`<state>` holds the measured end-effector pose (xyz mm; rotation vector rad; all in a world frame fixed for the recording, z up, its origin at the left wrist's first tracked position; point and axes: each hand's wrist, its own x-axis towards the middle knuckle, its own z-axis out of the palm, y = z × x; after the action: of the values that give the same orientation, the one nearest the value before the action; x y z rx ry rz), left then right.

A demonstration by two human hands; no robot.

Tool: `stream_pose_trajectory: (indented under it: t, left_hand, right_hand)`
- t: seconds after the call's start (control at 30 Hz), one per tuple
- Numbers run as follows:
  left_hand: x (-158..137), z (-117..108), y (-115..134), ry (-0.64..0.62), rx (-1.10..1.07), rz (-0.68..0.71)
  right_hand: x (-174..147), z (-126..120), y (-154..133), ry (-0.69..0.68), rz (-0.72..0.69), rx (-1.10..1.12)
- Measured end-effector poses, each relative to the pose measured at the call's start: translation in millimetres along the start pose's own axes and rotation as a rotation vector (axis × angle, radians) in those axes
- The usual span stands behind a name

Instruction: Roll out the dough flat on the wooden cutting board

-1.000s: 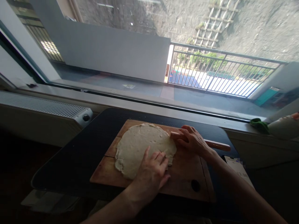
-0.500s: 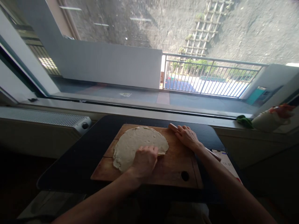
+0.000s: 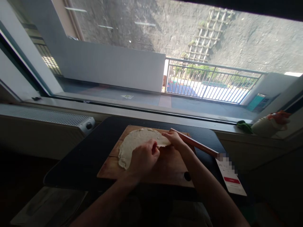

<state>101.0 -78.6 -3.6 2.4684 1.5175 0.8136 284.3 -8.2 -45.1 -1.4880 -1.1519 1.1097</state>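
Note:
A flat, rolled-out sheet of dough lies on a wooden cutting board. My left hand is closed on the near edge of the dough, its fingers curled in a pinch. At the dough's right edge, my right hand grips the sheet between thumb and fingers. Just beyond the right hand, a wooden rolling pin rests slanting across the board's right side and onto the table. Part of the dough is hidden behind the left hand.
The board sits on a dark table. A phone lies at the table's right edge. On the windowsill at the right stand a green cloth and a pale rounded pot. A radiator is at the left, below the window.
My right hand has let go of the rolling pin and moved left to the dough's edge. The left hand has stayed at the near edge. The view has shifted slightly.

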Motion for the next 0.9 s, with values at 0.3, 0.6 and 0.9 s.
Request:
stream_pose_trajectory:
  t: [0.3,0.6,0.9]
  left_hand:
    - [-62.0,34.1,-30.9,0.136,0.218,-0.02]
    - [-9.7,-33.8,-91.2,0.132,0.165,-0.162]
    - [36.7,-32.8,-110.6,0.081,-0.191,0.055]
  right_hand:
    - [13.1,54.5,-67.8,-0.123,0.03,0.166]
    - [21.9,56.4,-141.6,-0.032,-0.066,0.244]
    - [-60.6,-17.5,-48.0,0.087,0.012,0.291]
